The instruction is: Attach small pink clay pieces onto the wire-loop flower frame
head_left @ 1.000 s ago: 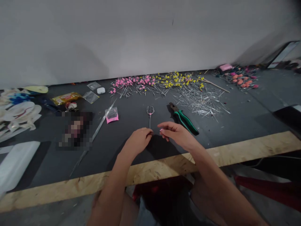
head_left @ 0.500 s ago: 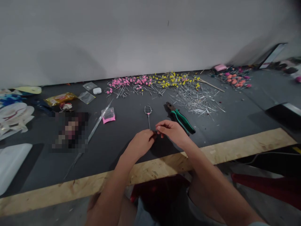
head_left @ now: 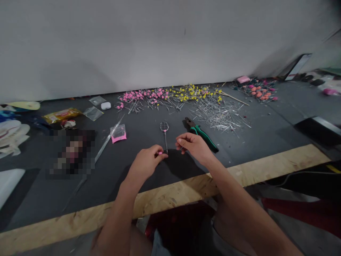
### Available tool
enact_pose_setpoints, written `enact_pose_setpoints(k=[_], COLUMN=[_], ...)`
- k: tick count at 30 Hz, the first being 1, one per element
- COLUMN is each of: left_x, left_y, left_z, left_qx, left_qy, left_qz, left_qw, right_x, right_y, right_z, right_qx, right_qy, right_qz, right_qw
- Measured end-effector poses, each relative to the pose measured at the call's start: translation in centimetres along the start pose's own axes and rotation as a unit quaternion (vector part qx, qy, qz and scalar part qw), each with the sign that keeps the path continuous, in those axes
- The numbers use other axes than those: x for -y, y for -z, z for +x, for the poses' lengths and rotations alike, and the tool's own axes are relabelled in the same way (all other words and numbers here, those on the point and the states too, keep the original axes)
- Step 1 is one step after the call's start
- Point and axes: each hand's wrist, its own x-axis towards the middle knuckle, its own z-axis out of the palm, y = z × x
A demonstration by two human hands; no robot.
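Observation:
A miniature wire racket lies on the dark table, its round mesh head pointing away from me and a pink bit at its throat. My left hand is closed beside the lower end of its handle, with a small pink lump between the fingers and the thumb tip by the handle end. My right hand hovers to the right of the racket, fingers curled and thumb against them; whatever they hold is too small to make out. Green-handled pliers lie just beyond that hand.
Behind are piles of wire pieces with pink tips and yellow tips, and bare silvery wires. A small bag with pink material and a clear strip lie left. The table's wooden edge runs in front.
My left hand has moved left, away from my right hand, and the pink lump in its fingers now shows. The handle's lower end is uncovered. The view has shifted slightly.

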Motion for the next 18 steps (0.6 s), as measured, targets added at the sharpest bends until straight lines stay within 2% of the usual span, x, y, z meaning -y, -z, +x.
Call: enact_pose_setpoints(k=[4,8,11,14,18], left_x=[1.6,3.1,3.7,4.1,4.6], left_y=[1.1,1.6,1.7,1.7,1.4], left_z=[-0.1,-0.2,-0.2,-0.1,0.1], left_qx=[-0.018,-0.038,-0.042,-0.07,-0.099], left_qy=[0.031,0.081,0.08,0.07,0.076], left_qz=[0.016,-0.004,0.039,0.087,0.111], left_qw=[0.999,0.996,0.995,0.991,0.986], right_x=[-0.1,-0.1,-0.1,-0.3,-0.7], right_y=[0.0,-0.2,-0.3,-0.4,-0.5], right_z=[0.1,-0.2,-0.5,-0.6,-0.4], right_qx=[0.017,0.032,0.039,0.052,0.069], right_qy=[0.017,0.0,0.001,0.008,0.004], right_qz=[-0.057,-0.072,-0.097,-0.127,-0.119], right_qw=[0.998,0.997,0.995,0.991,0.99])
